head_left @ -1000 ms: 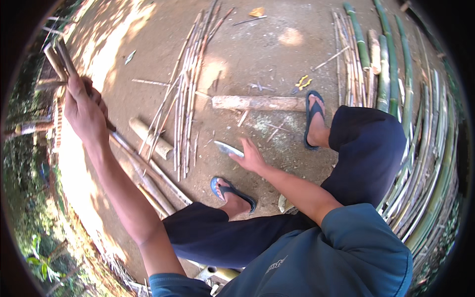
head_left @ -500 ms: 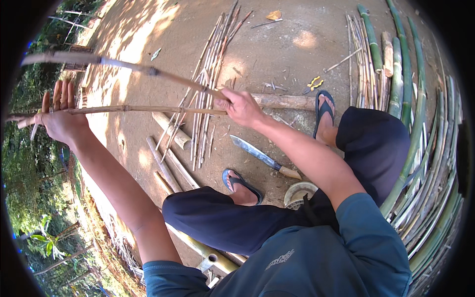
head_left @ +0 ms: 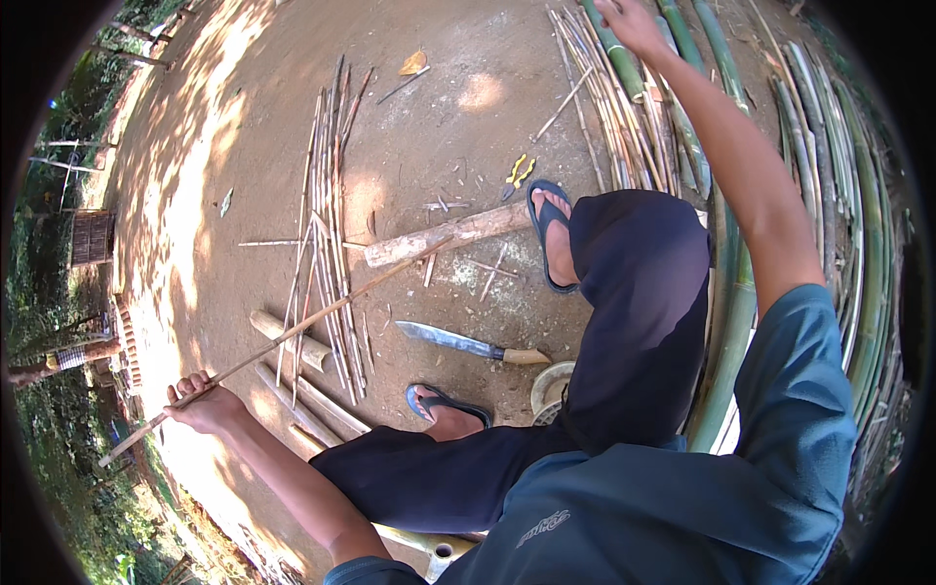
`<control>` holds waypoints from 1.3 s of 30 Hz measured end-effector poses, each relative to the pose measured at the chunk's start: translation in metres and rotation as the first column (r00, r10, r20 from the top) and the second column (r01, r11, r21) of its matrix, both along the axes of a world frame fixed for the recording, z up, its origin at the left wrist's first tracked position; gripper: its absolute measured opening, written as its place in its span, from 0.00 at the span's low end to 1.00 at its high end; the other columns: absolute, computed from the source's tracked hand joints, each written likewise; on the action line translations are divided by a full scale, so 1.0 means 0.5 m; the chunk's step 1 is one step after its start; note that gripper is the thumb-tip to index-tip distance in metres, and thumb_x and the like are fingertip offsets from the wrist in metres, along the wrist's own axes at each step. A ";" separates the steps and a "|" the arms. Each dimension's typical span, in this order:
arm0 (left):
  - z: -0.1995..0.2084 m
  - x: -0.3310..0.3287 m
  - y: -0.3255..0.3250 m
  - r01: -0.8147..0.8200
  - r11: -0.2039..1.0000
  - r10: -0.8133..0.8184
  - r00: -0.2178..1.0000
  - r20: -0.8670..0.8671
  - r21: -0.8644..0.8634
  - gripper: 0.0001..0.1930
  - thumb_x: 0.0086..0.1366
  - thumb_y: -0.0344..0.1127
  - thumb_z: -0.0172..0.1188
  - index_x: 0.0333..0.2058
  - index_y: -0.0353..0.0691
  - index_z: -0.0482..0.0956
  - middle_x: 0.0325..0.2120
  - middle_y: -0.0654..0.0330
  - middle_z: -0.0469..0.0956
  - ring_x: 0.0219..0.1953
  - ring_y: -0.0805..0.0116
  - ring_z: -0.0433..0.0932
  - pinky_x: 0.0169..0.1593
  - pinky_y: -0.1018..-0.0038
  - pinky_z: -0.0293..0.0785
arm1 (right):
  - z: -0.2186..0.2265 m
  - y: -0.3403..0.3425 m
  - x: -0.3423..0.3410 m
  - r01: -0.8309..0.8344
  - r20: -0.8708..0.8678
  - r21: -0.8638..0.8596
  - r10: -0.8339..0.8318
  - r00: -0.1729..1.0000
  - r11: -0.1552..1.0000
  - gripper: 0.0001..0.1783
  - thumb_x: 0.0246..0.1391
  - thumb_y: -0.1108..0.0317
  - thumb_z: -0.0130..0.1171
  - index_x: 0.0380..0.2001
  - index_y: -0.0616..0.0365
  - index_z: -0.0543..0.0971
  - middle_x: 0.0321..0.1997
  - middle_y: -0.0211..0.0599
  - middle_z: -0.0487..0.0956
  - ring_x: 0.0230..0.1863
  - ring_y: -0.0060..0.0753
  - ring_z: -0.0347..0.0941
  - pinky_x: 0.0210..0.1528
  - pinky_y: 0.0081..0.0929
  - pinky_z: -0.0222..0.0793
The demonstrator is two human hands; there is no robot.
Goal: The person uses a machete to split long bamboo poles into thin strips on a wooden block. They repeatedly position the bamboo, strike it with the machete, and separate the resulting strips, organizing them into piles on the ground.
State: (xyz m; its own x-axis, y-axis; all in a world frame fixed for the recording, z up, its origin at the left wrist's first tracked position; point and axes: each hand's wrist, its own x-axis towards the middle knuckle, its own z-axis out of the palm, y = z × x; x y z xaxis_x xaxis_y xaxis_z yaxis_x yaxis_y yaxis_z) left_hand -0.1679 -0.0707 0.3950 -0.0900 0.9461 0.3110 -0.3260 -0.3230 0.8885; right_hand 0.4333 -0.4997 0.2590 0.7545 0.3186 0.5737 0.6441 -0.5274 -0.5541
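My left hand (head_left: 207, 405), at the lower left, has its fingers closed round a thin brown bamboo stick (head_left: 322, 314). The stick slants from below that hand up toward the middle, over a bundle of thin bamboo sticks (head_left: 327, 234) on the ground. My right arm is stretched far out to the upper right. My right hand (head_left: 639, 29) is beside the green bamboo poles (head_left: 616, 51) and a second bundle of thin sticks (head_left: 609, 97). The upper edge of the picture cuts off part of its fingers, so I cannot make out whether it holds anything.
A long knife (head_left: 458, 340) with a wooden handle lies between my feet. Beyond it are a short log (head_left: 448, 234) and yellow-handled pliers (head_left: 518, 174). A round container (head_left: 551, 388) stands by my leg. Cut bamboo pieces (head_left: 292, 341) lie at left, split bamboo (head_left: 863, 244) at right.
My right hand has left the two sticks in front of me and swung to the upper right. My left hand has come down and closed round one stick. The view has shifted rightward.
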 end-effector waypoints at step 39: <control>-0.332 0.015 0.100 -0.078 0.908 0.027 0.991 -0.127 -0.412 0.08 0.73 0.31 0.47 0.32 0.39 0.63 0.18 0.66 0.55 0.19 0.73 0.55 0.23 0.77 0.62 | -0.699 0.242 0.005 -0.021 -0.636 -0.695 -0.601 0.484 0.719 0.29 0.52 0.43 0.62 0.47 0.55 0.82 0.53 0.45 0.80 0.54 0.47 0.77 0.54 0.41 0.74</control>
